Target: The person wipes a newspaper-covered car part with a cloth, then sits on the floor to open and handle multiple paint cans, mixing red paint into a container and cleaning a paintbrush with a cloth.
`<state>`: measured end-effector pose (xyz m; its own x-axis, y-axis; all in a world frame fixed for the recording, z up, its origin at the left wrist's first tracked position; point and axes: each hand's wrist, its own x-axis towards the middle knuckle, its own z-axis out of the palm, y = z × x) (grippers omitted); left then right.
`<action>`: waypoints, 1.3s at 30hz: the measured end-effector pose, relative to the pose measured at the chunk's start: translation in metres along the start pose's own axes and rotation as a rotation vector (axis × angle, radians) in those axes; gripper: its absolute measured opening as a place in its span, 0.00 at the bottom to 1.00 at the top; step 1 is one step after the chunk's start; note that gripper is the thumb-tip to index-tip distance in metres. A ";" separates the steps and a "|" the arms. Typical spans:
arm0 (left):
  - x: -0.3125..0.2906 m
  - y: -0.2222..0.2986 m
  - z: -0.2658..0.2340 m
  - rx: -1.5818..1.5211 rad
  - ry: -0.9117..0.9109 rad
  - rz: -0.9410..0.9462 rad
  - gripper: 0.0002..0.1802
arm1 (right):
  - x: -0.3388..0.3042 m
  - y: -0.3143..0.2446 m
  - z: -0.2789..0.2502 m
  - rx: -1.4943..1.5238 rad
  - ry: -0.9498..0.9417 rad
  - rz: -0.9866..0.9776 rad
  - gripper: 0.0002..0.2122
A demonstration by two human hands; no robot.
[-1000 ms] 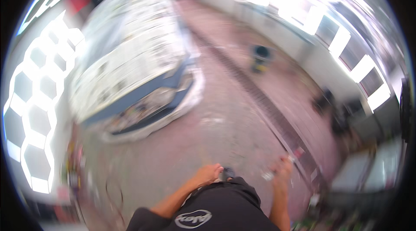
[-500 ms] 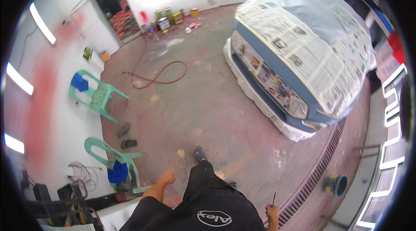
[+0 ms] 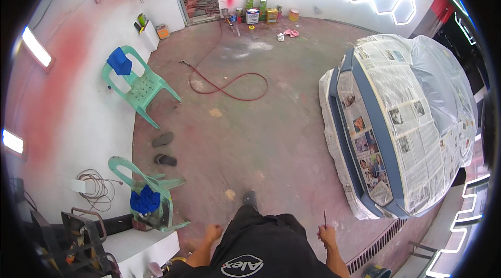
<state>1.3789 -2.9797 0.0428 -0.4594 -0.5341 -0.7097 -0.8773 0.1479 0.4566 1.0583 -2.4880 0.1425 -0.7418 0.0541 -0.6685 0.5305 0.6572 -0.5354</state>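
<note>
My right hand (image 3: 327, 235) is at the lower right, closed around a thin dark stick (image 3: 325, 219) that points upward; its exact kind is too small to tell. At the lower left, beside my leg, my left hand (image 3: 213, 232) hangs with its fingers curled in, and nothing shows in them. Neither hand touches anything else. To the right stands a car (image 3: 396, 137) covered in newspaper and plastic sheeting, its bare blue-grey front bumper facing left.
On the left stand two green plastic chairs (image 3: 143, 87) with blue cloths, and dark slippers (image 3: 163, 139) lie nearby. A red hose (image 3: 229, 92) loops across the floor. Paint cans (image 3: 252, 16) line the far wall. A drain grate (image 3: 376, 246) runs at the lower right, beside a bucket (image 3: 377, 271).
The view has turned left, so the car, chairs and hose sit farther right in the picture. My right hand with the stick has come up and forward; my left hand shows lower down.
</note>
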 end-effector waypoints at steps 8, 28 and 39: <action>0.145 0.164 -0.175 -0.410 0.447 0.149 0.19 | 0.106 -0.141 0.050 -0.084 -0.128 -0.021 0.11; 0.333 0.344 -0.160 0.037 0.155 0.105 0.32 | 0.481 -0.572 0.035 -0.089 -0.100 -0.158 0.11; 0.617 0.574 -0.323 -0.606 0.086 -0.202 0.20 | 0.562 -0.708 0.109 -0.015 -0.040 0.080 0.18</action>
<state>0.6373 -3.4931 0.0404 -0.2586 -0.5712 -0.7790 -0.6997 -0.4452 0.5587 0.3108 -3.0052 0.0899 -0.6801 0.0777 -0.7290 0.5814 0.6629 -0.4717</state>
